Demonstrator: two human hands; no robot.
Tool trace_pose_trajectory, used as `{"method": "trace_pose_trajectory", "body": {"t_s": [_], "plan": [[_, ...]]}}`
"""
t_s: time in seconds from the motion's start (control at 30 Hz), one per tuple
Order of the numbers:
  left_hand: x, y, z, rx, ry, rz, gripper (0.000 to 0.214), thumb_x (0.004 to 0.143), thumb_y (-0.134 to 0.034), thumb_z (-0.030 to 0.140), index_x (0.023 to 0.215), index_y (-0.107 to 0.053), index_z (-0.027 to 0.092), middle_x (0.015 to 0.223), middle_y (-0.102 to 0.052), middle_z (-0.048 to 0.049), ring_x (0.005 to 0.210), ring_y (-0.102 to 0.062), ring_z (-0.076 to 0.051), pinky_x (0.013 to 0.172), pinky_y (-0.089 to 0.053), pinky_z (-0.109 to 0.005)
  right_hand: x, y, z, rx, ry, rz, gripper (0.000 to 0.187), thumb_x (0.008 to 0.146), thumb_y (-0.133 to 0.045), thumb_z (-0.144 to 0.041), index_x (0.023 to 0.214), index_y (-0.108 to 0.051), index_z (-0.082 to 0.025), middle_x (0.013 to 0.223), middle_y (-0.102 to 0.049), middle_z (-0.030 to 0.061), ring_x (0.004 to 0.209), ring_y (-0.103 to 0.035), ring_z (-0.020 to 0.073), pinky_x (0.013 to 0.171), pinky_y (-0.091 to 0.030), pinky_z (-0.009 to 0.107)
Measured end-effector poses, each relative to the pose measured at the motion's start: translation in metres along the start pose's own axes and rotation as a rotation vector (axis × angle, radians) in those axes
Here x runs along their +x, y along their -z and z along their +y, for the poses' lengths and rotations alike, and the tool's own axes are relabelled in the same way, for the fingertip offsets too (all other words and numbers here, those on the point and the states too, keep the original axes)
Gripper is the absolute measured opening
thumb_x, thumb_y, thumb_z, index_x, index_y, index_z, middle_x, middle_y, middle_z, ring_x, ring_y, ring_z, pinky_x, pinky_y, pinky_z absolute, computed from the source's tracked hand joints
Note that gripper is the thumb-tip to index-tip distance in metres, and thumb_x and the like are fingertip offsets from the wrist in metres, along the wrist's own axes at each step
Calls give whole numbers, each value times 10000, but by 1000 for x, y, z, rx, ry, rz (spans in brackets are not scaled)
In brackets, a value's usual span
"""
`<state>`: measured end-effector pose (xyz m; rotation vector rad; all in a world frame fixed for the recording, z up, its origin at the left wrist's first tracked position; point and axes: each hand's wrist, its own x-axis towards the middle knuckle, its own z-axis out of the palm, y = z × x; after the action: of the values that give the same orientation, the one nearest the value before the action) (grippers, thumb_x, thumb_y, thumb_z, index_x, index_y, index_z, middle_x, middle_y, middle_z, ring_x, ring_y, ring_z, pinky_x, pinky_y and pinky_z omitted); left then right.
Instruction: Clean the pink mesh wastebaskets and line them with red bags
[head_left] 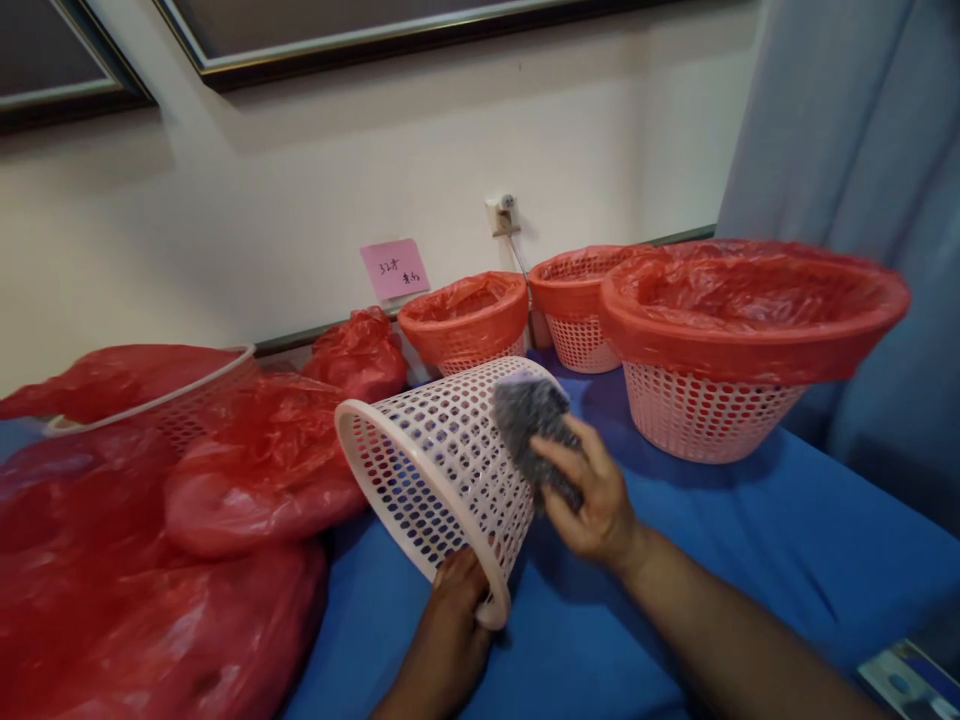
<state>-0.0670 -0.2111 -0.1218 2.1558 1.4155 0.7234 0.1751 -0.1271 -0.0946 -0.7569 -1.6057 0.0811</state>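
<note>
A white perforated plastic wastebasket [465, 420] lies tilted on its side above the blue cloth, its round opening turned toward me and to the left. My left hand [457, 610] grips the lower part of its rim, with the fingers reaching inside. Against the basket's outer wall, near its base, my right hand [592, 495] presses a dark grey cloth [529, 425]. The fingers are bent over the cloth, and part of the basket's base is hidden behind it.
Wastebaskets lined with red bags stand behind and to the right: a large one [750, 340], a middle one [577, 310] and a smaller one [469, 315]. Red plastic bags [150, 580] are heaped at left. A pink note [395, 268] and a socket [504, 215] are on the wall.
</note>
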Motion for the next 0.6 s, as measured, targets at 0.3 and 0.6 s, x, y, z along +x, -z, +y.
{"method": "trace_pose_trajectory", "body": {"t_s": [0.3, 0.6], "plan": [[2, 23, 45, -430, 196, 132, 479, 897, -684, 499, 1291, -722, 230, 1284, -757, -94, 1137, -729, -305, 1040, -582, -434, -10, -5, -26, 160, 467, -188, 585, 759, -593, -219, 1343, -610, -225, 1440, -481, 145, 1040, -669, 249, 802, -617, 405], [-1, 7, 18, -260, 56, 113, 423, 964, -580, 494, 1275, -751, 263, 1281, -765, -59, 1185, -710, -316, 1075, -555, -391, -16, -5, -36, 120, 462, -129, 515, 852, -587, -267, 1367, -600, -265, 1474, -476, 118, 1152, -646, 255, 867, -622, 395]]}}
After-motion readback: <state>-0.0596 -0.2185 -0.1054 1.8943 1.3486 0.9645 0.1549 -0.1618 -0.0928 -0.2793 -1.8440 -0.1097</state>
